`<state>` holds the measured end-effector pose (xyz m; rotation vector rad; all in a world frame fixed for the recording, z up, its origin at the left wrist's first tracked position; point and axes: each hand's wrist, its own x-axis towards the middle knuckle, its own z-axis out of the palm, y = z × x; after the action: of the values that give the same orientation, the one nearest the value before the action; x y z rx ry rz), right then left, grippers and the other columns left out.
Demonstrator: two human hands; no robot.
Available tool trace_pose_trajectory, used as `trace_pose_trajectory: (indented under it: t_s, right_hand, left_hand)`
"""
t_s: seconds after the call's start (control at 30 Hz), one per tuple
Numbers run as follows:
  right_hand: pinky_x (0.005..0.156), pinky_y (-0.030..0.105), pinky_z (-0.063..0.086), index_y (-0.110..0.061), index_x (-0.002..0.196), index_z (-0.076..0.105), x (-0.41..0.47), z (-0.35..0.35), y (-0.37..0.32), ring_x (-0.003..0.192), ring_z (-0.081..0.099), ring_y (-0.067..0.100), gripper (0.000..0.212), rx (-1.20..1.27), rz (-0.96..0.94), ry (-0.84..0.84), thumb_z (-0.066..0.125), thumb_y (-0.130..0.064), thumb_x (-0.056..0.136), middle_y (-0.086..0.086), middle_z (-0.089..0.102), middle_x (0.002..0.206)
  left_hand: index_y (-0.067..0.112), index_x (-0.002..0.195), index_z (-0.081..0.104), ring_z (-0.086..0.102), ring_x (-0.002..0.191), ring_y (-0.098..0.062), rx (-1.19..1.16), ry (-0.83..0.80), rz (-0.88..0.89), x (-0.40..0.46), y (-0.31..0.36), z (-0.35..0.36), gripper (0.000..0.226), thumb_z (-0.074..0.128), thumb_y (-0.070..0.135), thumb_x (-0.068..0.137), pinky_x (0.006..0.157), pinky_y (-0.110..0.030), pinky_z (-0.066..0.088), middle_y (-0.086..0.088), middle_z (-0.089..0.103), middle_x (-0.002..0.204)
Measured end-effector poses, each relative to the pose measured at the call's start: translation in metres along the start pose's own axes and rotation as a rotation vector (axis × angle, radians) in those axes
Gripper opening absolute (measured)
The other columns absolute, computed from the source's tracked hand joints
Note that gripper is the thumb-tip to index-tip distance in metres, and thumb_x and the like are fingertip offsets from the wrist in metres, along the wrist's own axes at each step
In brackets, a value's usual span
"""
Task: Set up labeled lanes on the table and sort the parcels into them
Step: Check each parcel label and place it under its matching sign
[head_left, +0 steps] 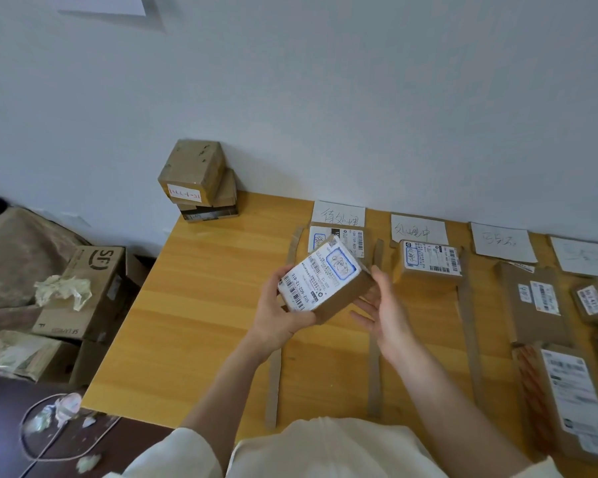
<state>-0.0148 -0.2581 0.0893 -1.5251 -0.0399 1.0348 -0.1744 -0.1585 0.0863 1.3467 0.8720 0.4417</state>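
Note:
My left hand (279,313) grips a small brown parcel (328,286) with a white shipping label, held tilted above the first lane of the wooden table (201,305). My right hand (384,308) is beside the parcel's right end, fingers straight, thumb touching its edge. Behind it another labelled parcel (351,236) lies in the first lane under a handwritten paper label (339,213). Cardboard strips (272,388) (374,381) mark the lane borders. The second lane holds one parcel (428,265) below its paper label (417,230).
Two stacked boxes (195,181) stand at the table's back left corner against the wall. Further lanes to the right hold paper labels (503,241) and several parcels (535,301). Left of the table, cardboard boxes (90,291) and crumpled paper sit on the floor.

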Motion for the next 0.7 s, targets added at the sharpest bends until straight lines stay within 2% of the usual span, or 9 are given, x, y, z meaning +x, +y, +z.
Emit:
trace_pose_trajectory:
  t_s: [0.1, 0.23, 0.27, 0.33, 0.4, 0.47, 0.53, 0.6, 0.7]
  right_hand:
    - [0.095, 0.04, 0.051, -0.031, 0.116, 0.059, 0.001, -0.007, -0.006, 0.104, 0.065, 0.016, 0.04, -0.133, -0.041, -0.026, 0.058, -0.057, 0.086, -0.003, 0.071, 0.106]
    - [0.101, 0.046, 0.048, -0.023, 0.133, 0.05, 0.007, -0.014, -0.011, 0.105, 0.067, 0.017, 0.095, -0.485, 0.038, -0.176, 0.073, -0.075, 0.056, -0.005, 0.075, 0.105]
    - [0.1, 0.045, 0.05, -0.025, 0.132, 0.051, 0.008, -0.016, -0.011, 0.104, 0.068, 0.017, 0.093, -0.54, 0.065, -0.201, 0.076, -0.073, 0.056, -0.006, 0.075, 0.104]
    - [0.099, 0.044, 0.05, -0.026, 0.123, 0.059, 0.008, -0.019, -0.012, 0.1, 0.069, 0.016, 0.067, -0.583, 0.09, -0.221, 0.075, -0.06, 0.067, -0.005, 0.077, 0.098]
    - [0.098, 0.043, 0.051, -0.021, 0.118, 0.063, 0.008, -0.022, -0.009, 0.099, 0.07, 0.018, 0.048, -0.514, 0.091, -0.213, 0.072, -0.048, 0.079, -0.003, 0.077, 0.095]
    - [0.095, 0.038, 0.052, -0.015, 0.117, 0.065, 0.006, -0.023, -0.005, 0.1, 0.07, 0.02, 0.041, -0.381, 0.123, -0.213, 0.069, -0.04, 0.085, 0.001, 0.077, 0.097]
    - [0.093, 0.036, 0.053, -0.016, 0.112, 0.068, 0.003, -0.022, 0.0, 0.105, 0.067, 0.023, 0.034, -0.258, 0.178, -0.22, 0.068, -0.037, 0.086, 0.006, 0.075, 0.105]
    - [0.093, 0.037, 0.053, -0.017, 0.11, 0.069, 0.001, -0.021, 0.004, 0.108, 0.064, 0.026, 0.032, -0.155, 0.222, -0.213, 0.069, -0.037, 0.085, 0.01, 0.073, 0.111]
    - [0.098, 0.039, 0.052, -0.015, 0.107, 0.068, -0.003, -0.018, 0.007, 0.106, 0.062, 0.026, 0.029, -0.071, 0.258, -0.23, 0.07, -0.033, 0.085, 0.012, 0.072, 0.107]
  left_hand:
    - [0.033, 0.129, 0.04, 0.045, 0.109, -0.008, 0.235, -0.067, 0.069, 0.005, 0.004, -0.008, 0.086, 0.075, 0.0, 0.058, 0.07, -0.012, 0.052, -0.001, 0.036, 0.123]
    - [0.033, 0.134, 0.041, 0.049, 0.103, -0.015, 0.425, -0.239, 0.103, 0.009, 0.012, -0.013, 0.09, 0.072, -0.004, 0.058, 0.062, -0.023, 0.055, 0.003, 0.034, 0.12]
    - [0.033, 0.135, 0.041, 0.05, 0.101, -0.012, 0.451, -0.263, 0.103, 0.01, 0.014, -0.013, 0.091, 0.071, -0.006, 0.059, 0.062, -0.025, 0.055, 0.004, 0.034, 0.12]
    - [0.035, 0.135, 0.041, 0.052, 0.102, -0.011, 0.421, -0.267, 0.104, 0.011, 0.013, -0.012, 0.091, 0.069, -0.008, 0.06, 0.065, -0.029, 0.057, 0.006, 0.037, 0.122]
    - [0.037, 0.14, 0.036, 0.05, 0.116, -0.014, 0.315, -0.182, 0.101, 0.012, 0.009, -0.01, 0.095, 0.074, -0.001, 0.062, 0.076, -0.028, 0.054, 0.007, 0.041, 0.13]
    - [0.036, 0.149, 0.022, 0.036, 0.131, -0.007, 0.244, -0.075, 0.056, 0.012, 0.006, -0.008, 0.107, 0.083, 0.01, 0.066, 0.093, -0.026, 0.043, 0.014, 0.037, 0.14]
    - [0.033, 0.152, 0.01, 0.033, 0.133, -0.005, 0.143, -0.056, -0.027, 0.01, 0.005, -0.004, 0.118, 0.088, 0.018, 0.065, 0.097, -0.025, 0.042, 0.014, 0.035, 0.14]
    - [0.033, 0.152, 0.011, 0.041, 0.132, -0.01, 0.043, -0.054, -0.129, 0.008, 0.004, 0.002, 0.116, 0.088, 0.031, 0.065, 0.103, -0.036, 0.045, 0.009, 0.038, 0.143]
    - [0.03, 0.149, 0.021, 0.056, 0.12, -0.016, -0.07, -0.011, -0.232, 0.008, 0.0, 0.009, 0.097, 0.081, 0.039, 0.072, 0.095, -0.044, 0.053, 0.003, 0.046, 0.143]
